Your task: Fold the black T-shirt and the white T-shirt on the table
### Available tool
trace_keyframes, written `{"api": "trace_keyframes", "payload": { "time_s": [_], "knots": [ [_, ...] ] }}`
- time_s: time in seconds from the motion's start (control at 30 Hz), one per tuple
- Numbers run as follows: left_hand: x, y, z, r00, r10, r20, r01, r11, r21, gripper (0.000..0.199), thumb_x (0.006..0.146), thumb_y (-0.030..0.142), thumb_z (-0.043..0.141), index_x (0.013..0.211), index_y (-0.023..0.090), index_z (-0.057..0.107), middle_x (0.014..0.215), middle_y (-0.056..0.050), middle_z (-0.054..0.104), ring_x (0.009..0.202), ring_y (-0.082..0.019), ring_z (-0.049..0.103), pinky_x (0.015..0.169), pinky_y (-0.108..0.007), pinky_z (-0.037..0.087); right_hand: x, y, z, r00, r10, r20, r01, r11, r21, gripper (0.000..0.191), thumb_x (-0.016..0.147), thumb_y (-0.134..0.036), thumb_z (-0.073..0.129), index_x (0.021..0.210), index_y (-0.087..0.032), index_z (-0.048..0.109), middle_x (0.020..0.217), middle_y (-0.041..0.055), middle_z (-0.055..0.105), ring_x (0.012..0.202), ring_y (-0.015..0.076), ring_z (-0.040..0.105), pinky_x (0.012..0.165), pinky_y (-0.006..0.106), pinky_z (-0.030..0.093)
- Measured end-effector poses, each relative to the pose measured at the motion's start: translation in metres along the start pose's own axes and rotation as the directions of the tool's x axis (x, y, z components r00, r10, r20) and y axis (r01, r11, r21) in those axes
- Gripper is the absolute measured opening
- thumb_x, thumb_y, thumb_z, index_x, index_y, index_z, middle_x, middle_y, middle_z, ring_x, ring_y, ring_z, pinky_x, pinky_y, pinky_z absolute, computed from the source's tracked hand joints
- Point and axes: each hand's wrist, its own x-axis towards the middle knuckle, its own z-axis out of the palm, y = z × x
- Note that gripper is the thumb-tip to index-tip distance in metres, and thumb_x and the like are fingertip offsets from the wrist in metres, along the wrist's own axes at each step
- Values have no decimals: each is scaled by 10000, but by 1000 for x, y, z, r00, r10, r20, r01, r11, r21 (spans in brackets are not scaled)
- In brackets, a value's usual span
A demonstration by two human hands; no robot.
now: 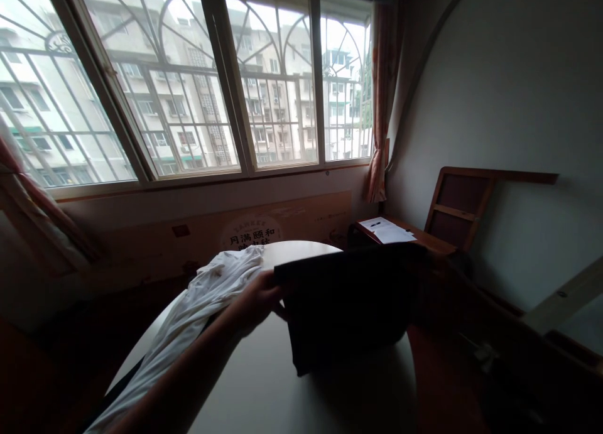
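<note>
A black piece of folded cloth [348,308] hangs upright above the white round table [245,371], its lower left corner close to the tabletop. My left hand [264,299] is closed on its upper left edge, with the fingertips partly behind the fabric. At the opposite upper corner, in deep shadow, is my right hand [436,264]; it appears closed on the cloth, though its fingers barely show. Left of my left forearm, a crumpled white garment [207,289] lies along the table's edge, with some dark fabric beside it.
Beyond the table, a decorated panel with Chinese characters [252,233] stands below the barred windows [277,95]. Papers and a pen [386,228] lie on a wooden desk [424,238] at the right. A wooden frame [461,198] leans by the wall, and curtains [377,170] hang beside the windows.
</note>
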Motion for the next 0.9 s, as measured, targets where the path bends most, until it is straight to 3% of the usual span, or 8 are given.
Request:
{"api": "trace_keyframes", "payload": {
  "time_s": [0.13,0.27,0.4,0.5,0.6,0.73,0.83,0.9],
  "knots": [
    [74,22,-19,996,-59,-73,58,998,-15,611,655,547,858,1066,122,704,847,-76,731,719,-208,696,571,-333,622,77,-24,-10,998,12,63,-17,998,66,381,842,-378,767,1167,-208,665,980,69,732,766,231,727,507,348,671],
    [142,32,-34,981,17,-191,-11,1000,29,569,683,504,856,1041,96,684,836,-76,713,705,-191,688,669,-414,629,154,-28,-12,997,7,75,-11,999,50,330,832,-304,768,1114,-163,670,927,65,713,717,193,696,480,340,662],
    [193,30,-37,956,162,-243,-146,986,83,539,714,487,833,1051,92,687,929,-87,720,833,-201,691,790,-409,608,209,-14,-14,994,-84,75,75,991,111,309,833,-255,736,1122,-188,647,981,50,717,819,204,707,631,400,682],
    [212,10,-29,936,266,-231,-230,958,170,497,735,471,814,1028,83,709,914,-77,728,896,-223,682,880,-418,571,224,13,-21,991,-118,64,108,985,136,286,821,-277,716,1089,-201,651,980,46,724,885,210,704,798,454,659],
    [205,-34,-10,922,346,-172,-288,913,289,369,779,389,782,1013,105,746,983,-93,744,991,-262,671,970,-443,524,205,59,-34,994,-92,52,91,996,18,257,804,-286,669,1047,-204,682,1103,64,713,1018,240,683,966,513,579],
    [162,-122,32,934,356,-26,-316,857,407,206,817,209,698,1001,194,788,1122,-94,744,1076,-251,666,1046,-428,488,128,151,-55,996,-85,1,84,980,-179,281,614,-119,666,873,-197,743,1265,94,664,1286,313,544,1215,522,307],
    [128,-183,61,960,270,73,-271,838,474,362,714,59,669,1003,231,806,1152,-76,745,1133,-278,664,1077,-465,478,63,218,-68,997,-65,35,74,913,-402,438,594,-134,575,980,-198,773,1361,105,612,1332,320,523,1228,506,281],
    [114,-209,73,973,219,73,-223,810,543,511,673,-9,609,1082,234,796,1278,-90,697,1255,-310,601,1126,-487,435,34,246,-73,1000,5,-7,-8,901,-435,528,598,-166,548,1077,-212,764,1381,95,604,1356,319,510,1222,507,292]
  ]
}}
